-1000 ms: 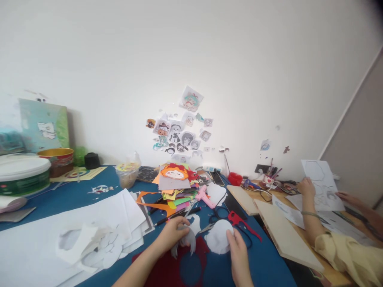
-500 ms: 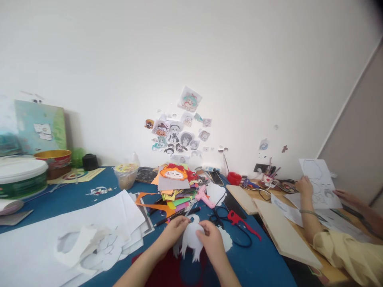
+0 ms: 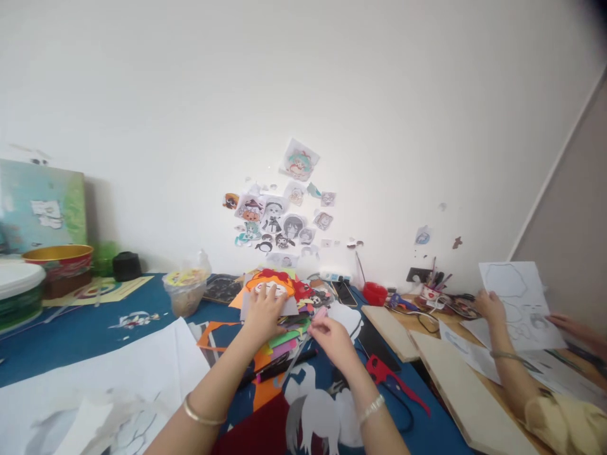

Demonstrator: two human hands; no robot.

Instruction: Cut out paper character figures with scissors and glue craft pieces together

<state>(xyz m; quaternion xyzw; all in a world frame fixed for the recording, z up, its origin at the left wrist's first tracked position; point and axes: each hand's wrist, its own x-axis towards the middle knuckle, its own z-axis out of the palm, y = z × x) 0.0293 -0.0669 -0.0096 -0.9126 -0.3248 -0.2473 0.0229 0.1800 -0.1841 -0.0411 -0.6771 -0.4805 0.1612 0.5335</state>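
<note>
My left hand [image 3: 265, 313] lies with fingers spread over a paper cutout of an orange-haired face with a red bow [image 3: 267, 278], which sits on a grey card. My right hand [image 3: 334, 341] is closed on a pink hot glue gun [image 3: 321, 313], mostly hidden by the fingers. Below, between my forearms, a white paper hair-shaped cutout [image 3: 320, 418] rests near a dark red sheet [image 3: 258, 430]. Coloured paper scraps [image 3: 288, 338] and a dark marker [image 3: 284, 368] lie between my hands.
Red-handled scissors [image 3: 396, 382] lie right of my right forearm, near wooden boards [image 3: 465, 385]. White sheets [image 3: 156, 344] cover the left side. A plastic cup [image 3: 184, 294] stands behind them. At right, another person's hands hold a printed sheet [image 3: 515, 303].
Both hands have let go of the white cutout, which now lies lower down. My left hand has moved forward onto the orange-haired cutout, my right onto the glue gun.
</note>
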